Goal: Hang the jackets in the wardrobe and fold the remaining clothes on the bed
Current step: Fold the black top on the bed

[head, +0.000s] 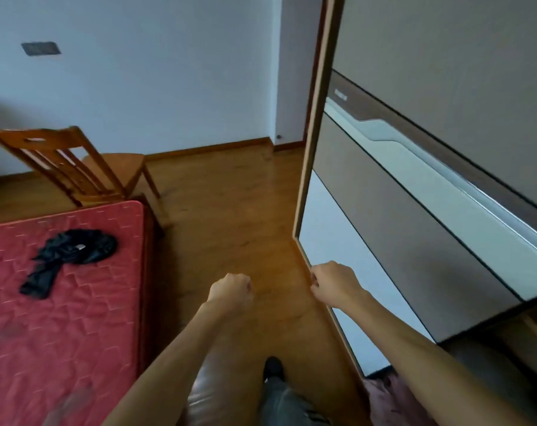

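A crumpled black garment [70,253] lies on the red quilted mattress [61,318] at the left. The wardrobe [414,210] with its grey and white sliding door fills the right side. My left hand [230,292] is held out over the wooden floor with the fingers curled into a fist and nothing in it. My right hand [333,284] is also curled, just in front of the door's lower edge, and holds nothing that I can see. A shiny brown leather-like thing [199,395] shows under my left forearm. Pinkish fabric [381,395] shows at the wardrobe's foot.
A wooden chair [76,167] stands beyond the bed's far corner by the white wall. Wooden floor [230,195] runs between bed and wardrobe. My shoe and trouser leg [273,373] are on the floor below my hands.
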`<state>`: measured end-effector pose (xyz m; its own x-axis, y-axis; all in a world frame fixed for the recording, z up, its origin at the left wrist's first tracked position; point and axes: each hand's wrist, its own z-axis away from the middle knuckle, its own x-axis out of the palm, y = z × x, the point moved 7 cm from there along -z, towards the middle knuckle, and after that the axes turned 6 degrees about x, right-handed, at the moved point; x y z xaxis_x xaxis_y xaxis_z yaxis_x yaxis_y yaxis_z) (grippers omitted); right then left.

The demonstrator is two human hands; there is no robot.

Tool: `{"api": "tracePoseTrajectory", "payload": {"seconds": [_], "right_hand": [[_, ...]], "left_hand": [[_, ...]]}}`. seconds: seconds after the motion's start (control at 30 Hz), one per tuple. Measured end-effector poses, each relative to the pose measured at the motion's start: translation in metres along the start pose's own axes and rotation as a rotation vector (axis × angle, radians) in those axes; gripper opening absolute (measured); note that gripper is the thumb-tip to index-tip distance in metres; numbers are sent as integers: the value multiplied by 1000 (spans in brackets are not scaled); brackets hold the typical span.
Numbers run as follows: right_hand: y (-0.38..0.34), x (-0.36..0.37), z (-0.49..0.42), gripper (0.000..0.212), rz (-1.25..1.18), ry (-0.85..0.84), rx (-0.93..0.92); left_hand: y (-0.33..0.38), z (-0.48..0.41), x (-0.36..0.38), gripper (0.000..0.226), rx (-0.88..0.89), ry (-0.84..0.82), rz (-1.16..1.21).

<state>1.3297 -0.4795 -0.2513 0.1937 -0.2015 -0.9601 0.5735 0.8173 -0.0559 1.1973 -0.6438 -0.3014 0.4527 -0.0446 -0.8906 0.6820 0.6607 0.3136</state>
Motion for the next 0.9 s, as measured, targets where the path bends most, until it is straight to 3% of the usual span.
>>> {"api": "tracePoseTrajectory", "payload": {"seconds": [0.23,0.6,0.9], "right_hand": [[-120,4,-127,12,62,-168,-249],[-308,-31,-290,12,179,-196,-534],[-453,-20,-378,21,296,-248,-675]], "left_hand": [[-145,-20,-55,30,-237,-11,-16],[-322,-24,-152,29,-642,41,43],[-462,-46,-165,28,-794,-33,195]]}}
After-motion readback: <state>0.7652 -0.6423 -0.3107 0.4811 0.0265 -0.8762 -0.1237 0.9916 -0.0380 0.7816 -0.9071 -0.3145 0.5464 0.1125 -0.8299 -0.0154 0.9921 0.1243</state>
